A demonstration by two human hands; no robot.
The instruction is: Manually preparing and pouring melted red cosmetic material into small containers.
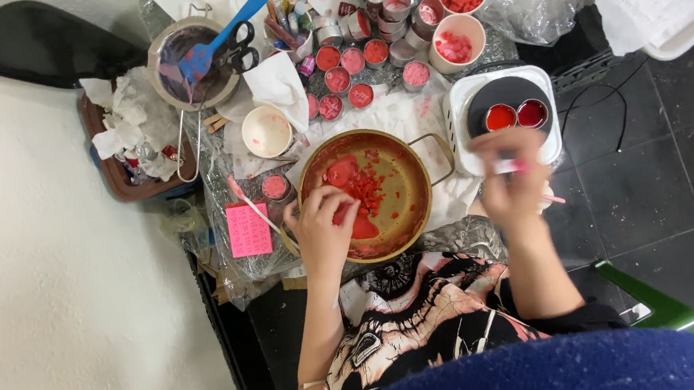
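The left hand (322, 226) reaches into a shallow brass-coloured pan (423, 214) that sits in the middle of the cluttered worktop, its fingertips (346, 210) pinched down on the red wax pieces (361, 187) that lie in a loose heap over the pan's floor beside a smeared red patch. The right hand (511, 182) is held over the near edge of a small white hot plate (461, 120), closed around a slim pink-and-white stick (511, 165) whose far end pokes out below the hand; two little round tins (516, 115) of glossy red liquid stand side by side on the plate's dark disc. The wax crumbs look light, brittle and a little greasy, so they probably break or smear under a hard squeeze and are best gathered in a gentle pinch or scooped against the pan's wall. The pan itself looks stiff and fairly heavy for its size, with a wire loop handle (434, 151) on the right as the natural hold. The tins on the plate seem full and likely hot, so they would spill easily and call for a level lift by the rim. Behind the pan stand more small tins (354, 75) with set red and pink fillings, and a pink sticky note (248, 229) lies to the left.
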